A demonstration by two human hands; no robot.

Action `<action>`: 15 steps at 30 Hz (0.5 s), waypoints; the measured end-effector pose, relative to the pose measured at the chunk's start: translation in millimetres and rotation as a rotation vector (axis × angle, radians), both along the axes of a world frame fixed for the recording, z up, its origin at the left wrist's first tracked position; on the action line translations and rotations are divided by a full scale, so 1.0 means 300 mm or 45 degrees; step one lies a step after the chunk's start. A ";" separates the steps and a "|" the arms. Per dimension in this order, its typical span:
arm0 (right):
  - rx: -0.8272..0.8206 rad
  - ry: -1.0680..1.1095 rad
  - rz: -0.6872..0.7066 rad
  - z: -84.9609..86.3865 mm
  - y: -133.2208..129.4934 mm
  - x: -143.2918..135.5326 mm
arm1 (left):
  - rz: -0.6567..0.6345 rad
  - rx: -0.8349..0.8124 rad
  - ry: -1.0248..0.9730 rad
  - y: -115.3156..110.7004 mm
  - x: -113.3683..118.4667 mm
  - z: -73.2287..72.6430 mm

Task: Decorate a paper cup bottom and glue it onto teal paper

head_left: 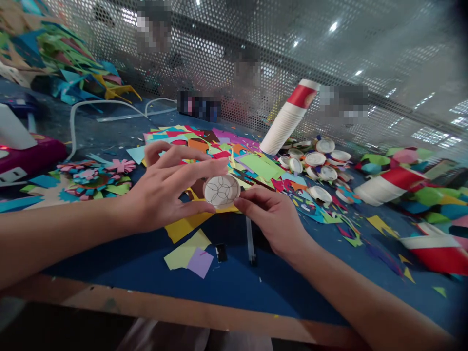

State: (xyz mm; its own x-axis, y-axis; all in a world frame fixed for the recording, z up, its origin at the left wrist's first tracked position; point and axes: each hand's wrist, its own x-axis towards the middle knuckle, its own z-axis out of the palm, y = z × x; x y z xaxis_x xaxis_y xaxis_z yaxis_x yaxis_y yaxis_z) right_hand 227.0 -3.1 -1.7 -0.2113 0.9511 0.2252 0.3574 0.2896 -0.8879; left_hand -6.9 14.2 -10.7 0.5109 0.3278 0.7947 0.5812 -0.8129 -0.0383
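Note:
A small white paper cup base [222,190], with a petal-like pattern of curved lines drawn on it, is held up between my hands with its round face toward me. My left hand [164,187] spans it from the left, thumb at its lower edge and forefinger along its top. The thumb and bent forefinger of my right hand [276,214] pinch its right edge. Beneath my hands lie a yellow paper sheet [183,226], a pale yellow piece [186,249] and a purple square [200,262]. A clear pen [250,241] rests below my right hand.
Coloured paper scraps [259,165] cover the middle of the blue table [234,292]. A tall stack of paper cups [287,122] leans behind. Cut cup bases [315,159] and a tipped cup [389,185] lie right. Paper flowers [95,178] and a white cable [106,102] are left.

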 end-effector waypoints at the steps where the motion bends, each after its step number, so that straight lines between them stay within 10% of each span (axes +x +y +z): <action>1: 0.004 0.004 0.000 -0.001 -0.001 0.003 | -0.035 0.006 -0.021 0.006 0.000 -0.003; 15: -0.083 -0.040 0.075 -0.007 -0.004 0.030 | -0.051 -0.188 0.059 -0.015 -0.010 0.012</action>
